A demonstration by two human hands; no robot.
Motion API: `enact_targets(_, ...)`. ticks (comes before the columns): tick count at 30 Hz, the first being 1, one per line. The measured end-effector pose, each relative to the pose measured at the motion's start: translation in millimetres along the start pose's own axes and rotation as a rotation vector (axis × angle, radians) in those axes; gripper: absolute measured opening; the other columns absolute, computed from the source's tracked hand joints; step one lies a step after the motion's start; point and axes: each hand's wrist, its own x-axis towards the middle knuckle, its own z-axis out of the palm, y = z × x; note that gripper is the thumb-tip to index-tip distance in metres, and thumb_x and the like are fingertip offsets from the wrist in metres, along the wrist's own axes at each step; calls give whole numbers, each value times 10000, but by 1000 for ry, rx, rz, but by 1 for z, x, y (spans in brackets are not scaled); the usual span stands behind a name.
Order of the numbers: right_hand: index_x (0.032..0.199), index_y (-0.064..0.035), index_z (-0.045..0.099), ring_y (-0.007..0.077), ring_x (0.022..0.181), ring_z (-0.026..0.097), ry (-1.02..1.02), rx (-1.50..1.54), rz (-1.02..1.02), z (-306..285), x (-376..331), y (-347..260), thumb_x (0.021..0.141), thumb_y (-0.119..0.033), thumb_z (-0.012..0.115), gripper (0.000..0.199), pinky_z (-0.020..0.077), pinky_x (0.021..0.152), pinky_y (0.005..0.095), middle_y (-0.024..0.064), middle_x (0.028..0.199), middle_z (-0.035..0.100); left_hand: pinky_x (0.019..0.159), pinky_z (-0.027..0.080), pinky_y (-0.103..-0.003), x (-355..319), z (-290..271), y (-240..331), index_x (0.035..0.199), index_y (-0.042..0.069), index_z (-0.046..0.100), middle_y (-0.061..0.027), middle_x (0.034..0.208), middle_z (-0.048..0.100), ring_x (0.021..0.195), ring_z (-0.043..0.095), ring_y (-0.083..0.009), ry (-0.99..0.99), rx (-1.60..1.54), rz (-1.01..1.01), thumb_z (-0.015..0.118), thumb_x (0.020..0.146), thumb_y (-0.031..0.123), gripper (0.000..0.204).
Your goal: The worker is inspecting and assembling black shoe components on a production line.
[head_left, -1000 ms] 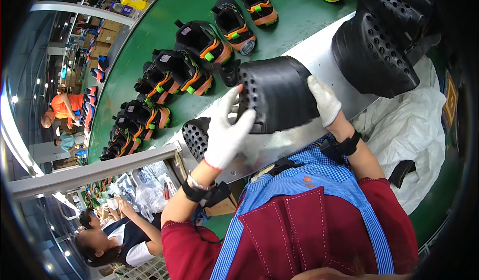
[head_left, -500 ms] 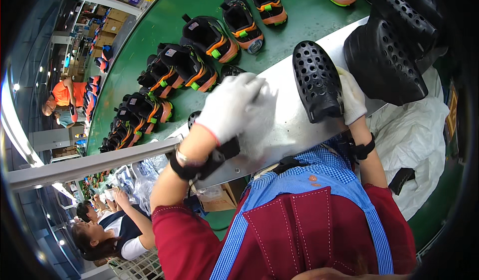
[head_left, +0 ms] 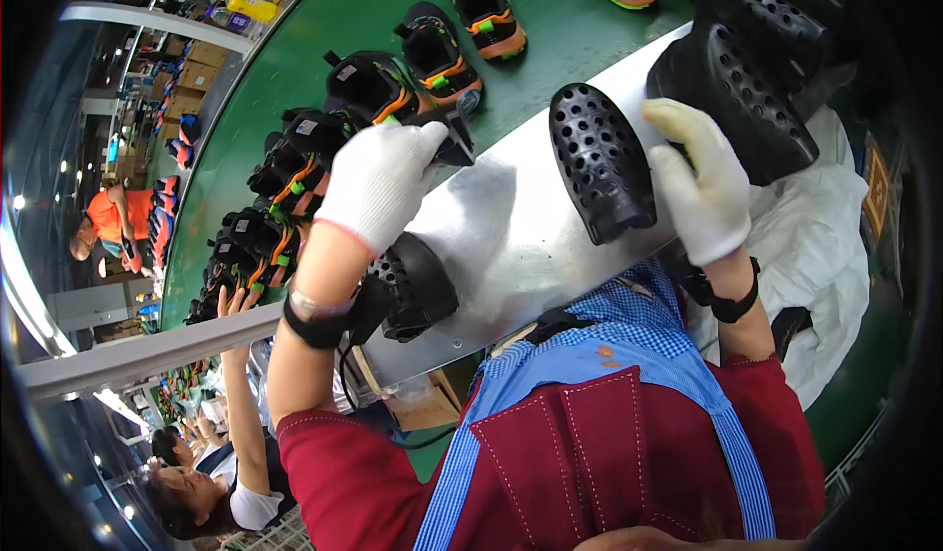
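Along a silver counter (head_left: 511, 207), a perforated black form (head_left: 601, 158) is resting with its holed face upward, just beside the right hand (head_left: 699, 183). That hand's gloved fingers are curving apart, well opened and gripping nothing; whether the thumb is touching the form's side cannot be told. Farther left, the left hand (head_left: 383, 178) is closing its fingers firmly on a dark piece (head_left: 455, 138), whose kind is unclear because the glove is covering part of it. Black-and-orange shoes (head_left: 371, 84) are lining the green counter (head_left: 570, 50) beyond, and a second perforated form (head_left: 422, 286) is lying near the left forearm. For sound handling, the left grip should probably be staying firm while clearing the neighbouring shoes; the right palm, being so near, would best be steadying the form from its side without tipping it.
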Motion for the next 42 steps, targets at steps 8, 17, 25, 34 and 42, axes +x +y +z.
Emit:
enact_targets(8,1079,-63,648,281,752,644,-222,-75,-351,-13,19,-82,728,-199,769,395,517,667,340,98,858,658,758,472,-364,-21,-86,87,804,97,596,-44,783,580,828,570,-254,333,-53,462,611,705,95,100)
enact_targets(17,1251,87,472,173,788,684,-228,1964,919,-19,-36,-1,1050,-215,385,373,616,636,266,183,1074,639,926,476,-347,-70,-52,21,1245,56,613,-144,1241,590,1122,588,-279,675,-354,-25,671,760,-11,493)
enact_targets(25,1272,90,463,248,943,671,-161,1109,606,6,-70,33,1017,-216,499,400,564,794,293,174,1094,638,978,444,-322,-165,80,-32,1387,28,471,-101,1367,494,1209,509,-209,533,-891,-629,622,856,66,554)
enact_targets(34,1090,107,551,256,910,596,-125,-4,-10,-5,-54,9,861,99,547,230,466,847,295,167,1032,601,1096,328,-342,-152,136,24,1503,4,216,-205,1411,445,1292,455,-269,309,-1304,-797,503,953,308,691)
enact_targets(42,1271,43,522,190,1117,589,-22,592,546,14,-57,27,832,101,593,448,435,991,296,124,1202,621,1050,393,-396,-56,114,61,1505,6,202,-271,1413,389,1288,443,-387,233,-1193,-477,707,815,364,927)
